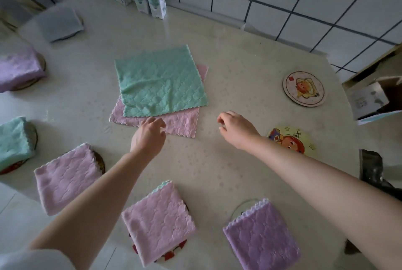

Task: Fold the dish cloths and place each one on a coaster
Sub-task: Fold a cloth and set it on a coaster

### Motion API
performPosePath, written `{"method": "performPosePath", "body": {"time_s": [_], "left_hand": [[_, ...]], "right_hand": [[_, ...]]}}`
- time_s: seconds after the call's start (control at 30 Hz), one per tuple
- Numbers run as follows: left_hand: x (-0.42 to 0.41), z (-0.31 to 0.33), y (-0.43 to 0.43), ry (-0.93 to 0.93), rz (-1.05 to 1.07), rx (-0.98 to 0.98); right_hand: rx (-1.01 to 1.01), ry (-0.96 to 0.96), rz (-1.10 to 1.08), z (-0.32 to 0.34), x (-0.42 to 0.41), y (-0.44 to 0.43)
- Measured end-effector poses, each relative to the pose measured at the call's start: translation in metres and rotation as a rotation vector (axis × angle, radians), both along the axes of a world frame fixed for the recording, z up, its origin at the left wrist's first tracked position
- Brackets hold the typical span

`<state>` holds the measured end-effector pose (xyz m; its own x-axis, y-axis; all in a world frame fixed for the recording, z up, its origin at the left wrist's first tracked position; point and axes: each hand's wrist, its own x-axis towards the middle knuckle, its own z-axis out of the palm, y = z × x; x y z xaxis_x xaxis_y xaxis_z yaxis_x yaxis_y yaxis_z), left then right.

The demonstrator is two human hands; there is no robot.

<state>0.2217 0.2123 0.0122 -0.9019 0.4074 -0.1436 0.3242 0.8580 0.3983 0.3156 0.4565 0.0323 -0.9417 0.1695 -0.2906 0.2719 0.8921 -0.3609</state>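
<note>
Mostly done, by the look of it: six cloths lie folded, each on its own coaster, round the left and near sides of the table (217, 41). They are the grey cloth (58, 23), the far purple cloth (19, 69), the folded green cloth (13, 141), the left pink cloth (65, 178), the near pink cloth (158, 221) and the near purple cloth (261, 239). Only slivers of the coasters under them show. Two cloths are left, both spread flat in the middle. The flat green cloth (161, 82) lies on top of the flat pink cloth (182, 123), skewed so that the lower one's near edge and far right corner stick out. Two coasters sit bare on the right, apart from that pile: the far coaster (304, 89) and the near coaster (290, 139), which is partly hidden behind the right forearm. The left hand (149, 134) reaches over the flat pink cloth's near edge, fingers loosely bent and holding nothing; whether the fingertips touch the fabric I cannot tell. The right hand (236, 127) hovers over bare table just right of the pile, fingers loosely curled and empty. I judge that two folds and two placings remain, with one bare coaster for each cloth left.
</note>
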Motion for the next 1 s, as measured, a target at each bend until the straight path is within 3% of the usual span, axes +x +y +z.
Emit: {"method": "performPosePath", "body": {"time_s": [0.3, 0.6, 0.7, 0.83, 1.0], "left_hand": [[-0.06, -0.027, -0.019, 0.152, -0.171, -0.13], [-0.082, -0.041, -0.022, 0.309, -0.253, -0.16], [-0.088, -0.039, -0.018, 0.321, -0.27, -0.197], [-0.099, -0.034, -0.017, 0.275, -0.245, -0.23], [-0.125, -0.018, -0.028, 0.25, -0.053, -0.186]], "right_hand": [[0.082, 0.019, 0.164, -0.037, -0.091, -0.014], [0.444, 0.05, 0.424, -0.049, -0.122, -0.017], [0.451, 0.061, 0.463, -0.046, -0.129, -0.017], [0.405, 0.117, 0.379, -0.04, -0.145, -0.012], [0.223, 0.165, 0.14, -0.012, -0.172, 0.007]]}}
